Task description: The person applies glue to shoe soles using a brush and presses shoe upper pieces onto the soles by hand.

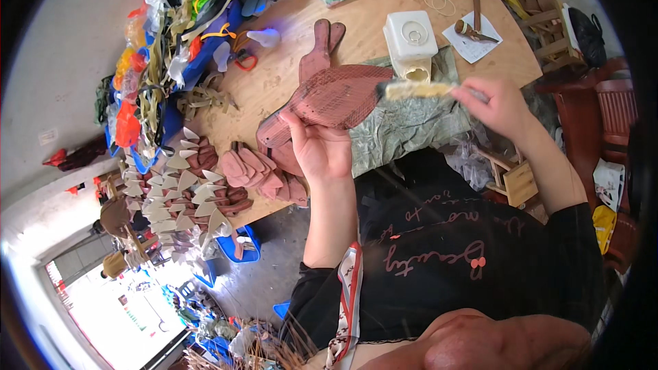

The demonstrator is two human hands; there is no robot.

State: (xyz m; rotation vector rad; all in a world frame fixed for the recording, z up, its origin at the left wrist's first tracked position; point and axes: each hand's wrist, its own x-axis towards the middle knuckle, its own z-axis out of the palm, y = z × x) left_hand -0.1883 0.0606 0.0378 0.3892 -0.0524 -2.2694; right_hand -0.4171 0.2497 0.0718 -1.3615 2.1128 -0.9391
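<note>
My left hand (pixel 321 151) hid part of the near edge of the shoe sole (pixel 327 104), and my fingers were tucked behind it, so I could not see how they lay on its back. The brush (pixel 417 89) was blurred; its pale bristle end showed, but the handle vanished inside my right hand (pixel 499 106), and I could not tell whether the bristles touched the sole or hung just off its far end. Whatever sat in the white tub (pixel 410 42) was out of sight below its lid.

The sole was reddish-brown, flat and long, covered with a fine grid pattern, and tilted with its toe end down toward the left. I held it above the near edge of the wooden table (pixel 384 0), over a crumpled grey-green cloth (pixel 404 127). My left hand was clamped on the sole from below; my right was closed around the brush. The two hands were apart.

More brown sole pieces (pixel 257 171) lay stacked on the table just left of my left hand, beside pale pointed cut-outs (pixel 181 195).
</note>
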